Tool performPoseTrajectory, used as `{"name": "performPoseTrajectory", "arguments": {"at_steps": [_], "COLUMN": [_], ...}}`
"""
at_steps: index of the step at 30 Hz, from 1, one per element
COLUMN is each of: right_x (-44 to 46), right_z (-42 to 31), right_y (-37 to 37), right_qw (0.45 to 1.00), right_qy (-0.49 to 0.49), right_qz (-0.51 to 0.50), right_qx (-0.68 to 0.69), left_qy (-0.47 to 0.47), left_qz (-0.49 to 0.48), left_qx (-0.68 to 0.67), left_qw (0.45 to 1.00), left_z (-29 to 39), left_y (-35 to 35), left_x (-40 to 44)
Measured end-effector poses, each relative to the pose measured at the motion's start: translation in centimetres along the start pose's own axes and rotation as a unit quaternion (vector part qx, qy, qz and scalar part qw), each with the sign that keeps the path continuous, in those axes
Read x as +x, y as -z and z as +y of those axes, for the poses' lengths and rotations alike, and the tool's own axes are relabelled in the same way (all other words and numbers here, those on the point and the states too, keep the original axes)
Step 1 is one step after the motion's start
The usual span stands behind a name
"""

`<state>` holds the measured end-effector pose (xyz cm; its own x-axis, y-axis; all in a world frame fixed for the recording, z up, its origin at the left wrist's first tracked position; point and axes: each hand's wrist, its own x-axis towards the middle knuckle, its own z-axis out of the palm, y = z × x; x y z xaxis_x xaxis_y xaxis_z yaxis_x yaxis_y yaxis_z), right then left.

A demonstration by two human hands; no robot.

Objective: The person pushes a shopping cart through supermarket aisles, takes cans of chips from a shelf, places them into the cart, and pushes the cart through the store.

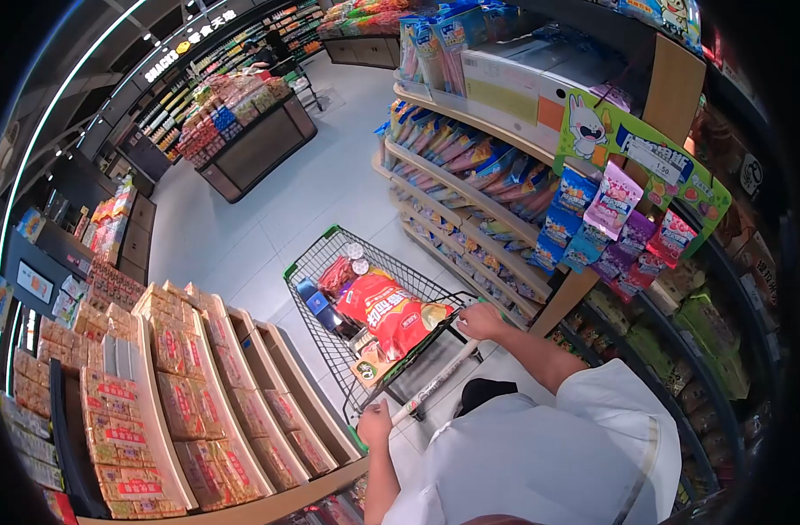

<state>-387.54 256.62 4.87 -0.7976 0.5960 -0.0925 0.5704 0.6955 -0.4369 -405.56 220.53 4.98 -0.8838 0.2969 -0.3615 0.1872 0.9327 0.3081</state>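
Observation:
A shopping cart [317,367] with a dark wire basket and green corners stands in front of me. My left hand [375,423] is closed round the left end of its handle bar [435,382]. Toward the bar's right end, my right hand [479,321] is also wrapped round it. Inside the basket lies a large red and yellow snack bag [387,306]. Beside it are a blue box [312,296], a reddish package [336,275], white-lidded round containers [357,258] and a small item with a green label [366,371].
Tiered shelves of packaged snacks [190,385] rise close on the left. On the right are curved shelves of bagged sweets [470,153] and hanging candy packets [613,201]. A display island [256,144] stands ahead across the tiled floor [330,166], with a person [262,57] beyond it.

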Motion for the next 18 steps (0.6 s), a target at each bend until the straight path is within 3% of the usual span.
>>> {"name": "performPoseTrajectory", "arguments": {"at_steps": [7, 18], "right_x": [5.3, 16.7], "right_z": [0.0, 1.0], "right_y": [0.2, -0.2], "right_qw": [1.0, 0.995], "right_qy": [0.021, 0.08], "right_qz": [0.018, 0.059], "right_qx": [-0.003, 0.024], "left_qy": [-0.01, 0.071], "left_qz": [0.006, -0.027], "left_qx": [0.024, 0.008], "left_qw": [1.0, 0.997], "left_z": [1.9, 7.1], "left_y": [0.6, 2.8], "left_x": [3.9, 11.0]}}
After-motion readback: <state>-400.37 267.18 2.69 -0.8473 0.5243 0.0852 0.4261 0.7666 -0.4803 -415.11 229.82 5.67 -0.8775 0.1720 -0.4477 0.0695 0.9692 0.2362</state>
